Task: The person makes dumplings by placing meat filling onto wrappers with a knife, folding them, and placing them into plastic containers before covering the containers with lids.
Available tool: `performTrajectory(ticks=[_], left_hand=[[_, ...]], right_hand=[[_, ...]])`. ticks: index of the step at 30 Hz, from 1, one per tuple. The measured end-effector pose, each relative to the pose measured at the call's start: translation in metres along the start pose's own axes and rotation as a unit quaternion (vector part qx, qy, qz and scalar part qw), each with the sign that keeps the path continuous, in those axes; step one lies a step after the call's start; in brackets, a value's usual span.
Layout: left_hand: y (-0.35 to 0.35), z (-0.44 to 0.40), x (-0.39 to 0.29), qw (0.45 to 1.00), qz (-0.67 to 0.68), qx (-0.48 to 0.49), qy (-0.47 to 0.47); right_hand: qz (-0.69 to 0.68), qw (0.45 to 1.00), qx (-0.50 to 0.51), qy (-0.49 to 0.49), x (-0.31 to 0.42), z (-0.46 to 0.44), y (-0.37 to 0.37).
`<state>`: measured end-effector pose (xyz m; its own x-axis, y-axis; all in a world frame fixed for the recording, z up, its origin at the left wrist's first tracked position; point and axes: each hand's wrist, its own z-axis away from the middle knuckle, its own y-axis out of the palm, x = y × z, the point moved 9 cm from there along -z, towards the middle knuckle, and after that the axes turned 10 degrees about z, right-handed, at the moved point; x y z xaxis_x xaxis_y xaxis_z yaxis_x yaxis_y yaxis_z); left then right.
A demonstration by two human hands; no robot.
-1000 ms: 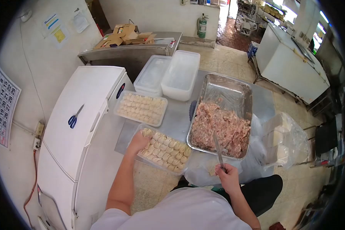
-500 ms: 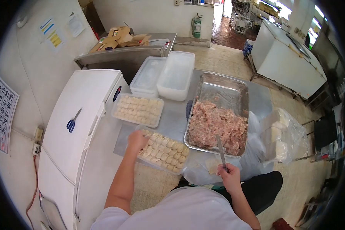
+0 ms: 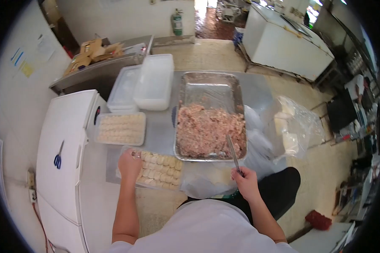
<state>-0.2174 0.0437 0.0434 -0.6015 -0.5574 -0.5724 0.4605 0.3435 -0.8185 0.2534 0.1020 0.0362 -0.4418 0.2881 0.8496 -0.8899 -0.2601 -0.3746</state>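
by the near-left corner of the surface (image 3: 161, 131), the curled left hand (image 3: 129, 164), hold unclear, likely needed gentleness among dumplings (image 3: 161, 169); right hand (image 3: 245, 182) gripped a blade (image 3: 232, 150).

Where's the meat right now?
In the head view, the meat fills the near part of the metal tray, just right of centre. The dumplings are to its left; the right hand, holding a blade, is below right.

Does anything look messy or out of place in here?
Mildly: scissors lie loose on the white appliance at left, away from the food, and cardboard boxes sit jumbled at the back. I see no obvious spill beside the meat or dumplings.
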Motion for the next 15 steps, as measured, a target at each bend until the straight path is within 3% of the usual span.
performTrajectory(ticks=[2, 4, 6, 8, 11, 15], left_hand=[[0.024, 0.028, -0.055, 0.989, 0.112, 0.017, 0.097], [0.074, 0.07, -0.105, 0.955, 0.224, 0.155, 0.12], [0.134, 0.119, -0.153, 0.913, 0.17, 0.303, 0.213], [0.177, 0.165, -0.186, 0.844, 0.199, 0.309, 0.39], [0.212, 0.195, -0.209, 0.812, 0.139, 0.318, 0.468], [0.261, 0.198, -0.197, 0.792, 0.054, 0.385, 0.471]], right_hand=[[-0.016, 1.0, -0.02, 0.0, -0.009, -0.004, -0.009], [-0.022, 0.999, -0.027, -0.005, -0.011, -0.003, -0.015], [-0.027, 0.999, -0.036, -0.011, -0.016, -0.004, -0.017], [-0.029, 0.998, -0.044, -0.017, -0.018, -0.001, -0.018], [-0.047, 0.998, -0.048, -0.012, -0.022, 0.006, -0.019], [-0.034, 0.998, -0.044, 0.002, -0.034, 0.011, -0.03]])
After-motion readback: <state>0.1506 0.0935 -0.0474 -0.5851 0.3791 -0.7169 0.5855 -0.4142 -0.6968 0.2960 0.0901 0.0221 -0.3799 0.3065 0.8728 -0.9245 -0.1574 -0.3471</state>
